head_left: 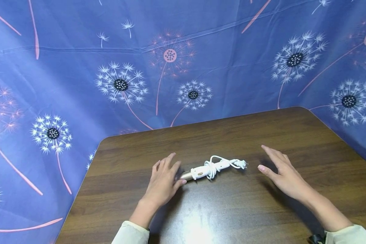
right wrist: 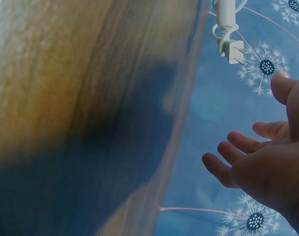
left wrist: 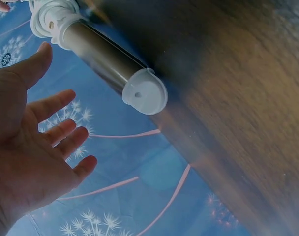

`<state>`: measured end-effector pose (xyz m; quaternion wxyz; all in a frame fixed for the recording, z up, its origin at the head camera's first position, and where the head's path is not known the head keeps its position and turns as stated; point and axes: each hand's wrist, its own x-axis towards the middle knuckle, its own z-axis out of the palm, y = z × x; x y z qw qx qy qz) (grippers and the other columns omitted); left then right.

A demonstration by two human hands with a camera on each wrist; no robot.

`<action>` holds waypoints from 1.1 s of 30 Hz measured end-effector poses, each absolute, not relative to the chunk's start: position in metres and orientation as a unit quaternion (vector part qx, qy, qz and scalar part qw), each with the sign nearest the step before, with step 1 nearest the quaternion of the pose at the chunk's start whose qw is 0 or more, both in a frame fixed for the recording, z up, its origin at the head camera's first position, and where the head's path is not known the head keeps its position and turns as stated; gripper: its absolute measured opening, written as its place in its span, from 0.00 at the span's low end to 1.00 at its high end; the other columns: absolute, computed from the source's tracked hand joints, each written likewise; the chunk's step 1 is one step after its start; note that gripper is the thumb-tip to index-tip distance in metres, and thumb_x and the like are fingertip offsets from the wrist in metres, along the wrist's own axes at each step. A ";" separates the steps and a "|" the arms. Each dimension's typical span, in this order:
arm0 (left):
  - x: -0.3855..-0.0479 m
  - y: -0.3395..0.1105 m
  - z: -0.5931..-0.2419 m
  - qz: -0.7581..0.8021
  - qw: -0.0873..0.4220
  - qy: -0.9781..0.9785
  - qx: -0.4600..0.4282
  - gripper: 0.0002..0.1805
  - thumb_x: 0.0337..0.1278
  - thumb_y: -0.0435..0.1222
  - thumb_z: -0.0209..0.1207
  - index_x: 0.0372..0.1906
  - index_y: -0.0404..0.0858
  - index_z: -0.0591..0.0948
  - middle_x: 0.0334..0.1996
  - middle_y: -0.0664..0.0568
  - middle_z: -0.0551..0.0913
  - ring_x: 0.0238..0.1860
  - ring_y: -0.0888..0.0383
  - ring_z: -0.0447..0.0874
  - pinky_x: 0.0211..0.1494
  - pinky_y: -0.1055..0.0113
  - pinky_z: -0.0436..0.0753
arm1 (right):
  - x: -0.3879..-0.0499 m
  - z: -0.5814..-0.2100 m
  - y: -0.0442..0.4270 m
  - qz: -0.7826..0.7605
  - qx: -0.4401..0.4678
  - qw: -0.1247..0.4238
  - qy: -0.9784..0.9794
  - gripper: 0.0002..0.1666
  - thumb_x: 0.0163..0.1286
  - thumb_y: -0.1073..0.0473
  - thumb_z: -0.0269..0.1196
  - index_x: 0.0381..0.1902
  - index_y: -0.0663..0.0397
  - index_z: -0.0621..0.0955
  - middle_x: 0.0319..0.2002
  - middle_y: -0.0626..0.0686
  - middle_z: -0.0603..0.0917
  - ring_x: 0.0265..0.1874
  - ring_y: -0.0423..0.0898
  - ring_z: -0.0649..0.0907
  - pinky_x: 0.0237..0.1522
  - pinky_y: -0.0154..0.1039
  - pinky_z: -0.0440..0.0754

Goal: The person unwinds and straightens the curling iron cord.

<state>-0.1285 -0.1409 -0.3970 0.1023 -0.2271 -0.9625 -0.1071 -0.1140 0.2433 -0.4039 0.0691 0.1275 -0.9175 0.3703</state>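
A white curling iron (head_left: 201, 172) with a bronze barrel (left wrist: 103, 54) lies on the table, its white cord (head_left: 211, 169) wound around the handle. In the left wrist view the barrel's white end cap (left wrist: 148, 93) faces the camera. My left hand (head_left: 162, 183) is beside the barrel end, fingers spread and loosely bent. The left wrist view shows a gap between that hand and the barrel. To the right of the plug (right wrist: 234, 51), my right hand (head_left: 282, 173) is held above the table, thumb apart from the fingers, holding nothing.
The brown wooden table (head_left: 116, 189) has rounded far corners. Behind it and at both sides hangs a blue cloth (head_left: 225, 78) printed with dandelions. Light glares on the tabletop near the front.
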 end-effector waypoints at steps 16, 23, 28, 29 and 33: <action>-0.130 -0.127 -0.400 -0.088 0.104 -0.958 -0.252 0.27 0.43 0.46 0.72 0.53 0.46 0.81 0.63 0.45 0.70 0.61 0.46 0.69 0.64 0.45 0.63 | -0.115 -0.404 0.237 0.376 0.137 0.059 -0.915 0.42 0.71 0.51 0.59 0.76 0.47 0.52 0.71 0.66 0.57 0.67 0.69 0.56 0.50 0.76 0.58; -0.131 -0.122 -0.401 -0.081 0.073 -0.965 -0.239 0.29 0.43 0.44 0.72 0.55 0.44 0.80 0.63 0.43 0.70 0.59 0.45 0.71 0.62 0.45 0.66 | -0.117 -0.404 0.234 0.370 0.137 0.060 -0.917 0.43 0.70 0.50 0.59 0.76 0.48 0.53 0.70 0.66 0.58 0.67 0.69 0.57 0.50 0.76 0.59; -0.132 -0.118 -0.404 -0.082 0.068 -0.968 -0.229 0.29 0.41 0.42 0.73 0.54 0.45 0.80 0.60 0.43 0.73 0.56 0.46 0.72 0.55 0.49 0.70 | -0.118 -0.405 0.229 0.368 0.143 0.063 -0.917 0.43 0.70 0.50 0.60 0.76 0.48 0.54 0.70 0.66 0.59 0.66 0.68 0.58 0.50 0.75 0.60; -0.132 -0.117 -0.405 -0.081 0.067 -0.968 -0.227 0.29 0.40 0.41 0.73 0.54 0.45 0.80 0.59 0.44 0.73 0.55 0.46 0.72 0.53 0.49 0.70 | -0.118 -0.405 0.228 0.368 0.144 0.063 -0.916 0.43 0.70 0.50 0.60 0.76 0.48 0.54 0.70 0.65 0.59 0.66 0.68 0.58 0.51 0.75 0.60; -0.132 -0.115 -0.407 -0.076 0.057 -0.971 -0.217 0.28 0.41 0.39 0.73 0.54 0.44 0.80 0.56 0.46 0.74 0.54 0.47 0.72 0.49 0.50 0.72 | -0.118 -0.404 0.226 0.372 0.145 0.052 -0.915 0.43 0.70 0.49 0.59 0.76 0.48 0.53 0.71 0.65 0.58 0.67 0.68 0.57 0.51 0.75 0.59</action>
